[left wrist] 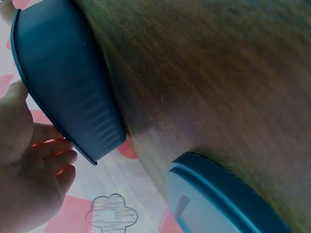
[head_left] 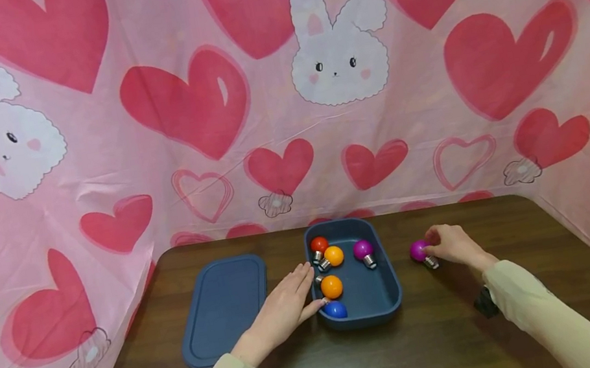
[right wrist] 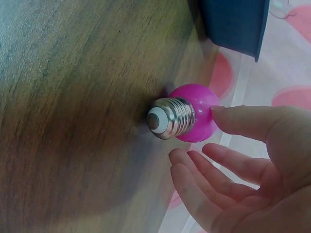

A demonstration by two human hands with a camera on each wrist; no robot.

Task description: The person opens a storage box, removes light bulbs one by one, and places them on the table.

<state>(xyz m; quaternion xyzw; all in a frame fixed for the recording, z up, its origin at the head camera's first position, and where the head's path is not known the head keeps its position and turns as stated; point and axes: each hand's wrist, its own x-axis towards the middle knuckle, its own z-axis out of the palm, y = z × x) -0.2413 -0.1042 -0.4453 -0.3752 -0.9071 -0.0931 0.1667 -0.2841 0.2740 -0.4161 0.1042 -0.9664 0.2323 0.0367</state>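
From the head camera, the left hand (head_left: pixel 284 307) rests flat, fingers straight, against the blue container (head_left: pixel 384 300) (five small bulbs inside). In the right wrist view, the right hand (right wrist: pixel 248 165) is relaxed and unclenched, its thumb touching the magenta bulb (right wrist: pixel 194 119) lying on the table (right wrist: pixel 73 121).

Right hand (right wrist: pixel 243 165) at a magenta bulb (right wrist: pixel 187 119) on the wooden table (right wrist: pixel 73 97).
The bulb lies on its side, metal screw base toward the camera; the thumb touches its globe, fingers loosely spread just beside. A blue container's corner (right wrist: pixel 238 24) shows near the table's edge.
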